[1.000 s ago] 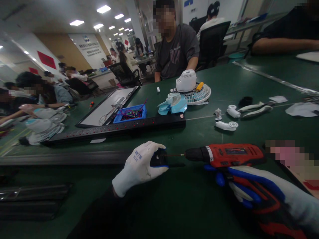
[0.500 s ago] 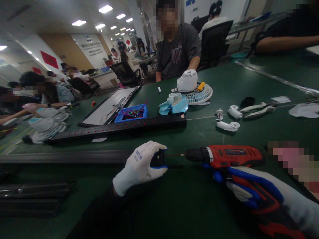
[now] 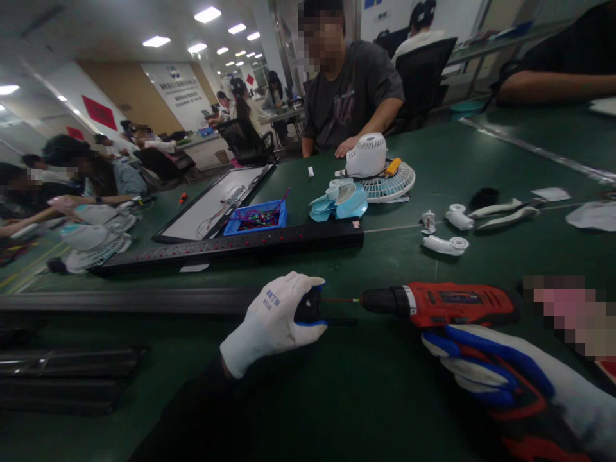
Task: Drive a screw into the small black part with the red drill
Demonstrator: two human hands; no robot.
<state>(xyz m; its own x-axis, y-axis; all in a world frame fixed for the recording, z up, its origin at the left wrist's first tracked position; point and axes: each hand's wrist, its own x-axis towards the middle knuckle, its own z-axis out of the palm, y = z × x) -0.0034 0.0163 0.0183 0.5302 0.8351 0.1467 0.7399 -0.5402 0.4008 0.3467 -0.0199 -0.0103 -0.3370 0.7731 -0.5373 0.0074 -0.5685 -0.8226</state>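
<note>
Left hand point(image 3: 275, 321) clamped on a small black part point(image 3: 308, 308), I think; right hand point(image 3: 486, 372) gripping the red cordless drill point(image 3: 443, 304), bit touching it.

Small black part point(image 3: 308, 307) mostly hidden inside left hand point(image 3: 272, 321); shape unclear. Drill point(image 3: 437, 303) grip buried under right hand point(image 3: 486, 372), itself cut by right edge. Bit tip lost against the part. Blue tray point(image 3: 255, 218) contents too small to tell.

Both gloved hands point(image 3: 274, 321) point(image 3: 491, 378) clenched
</note>
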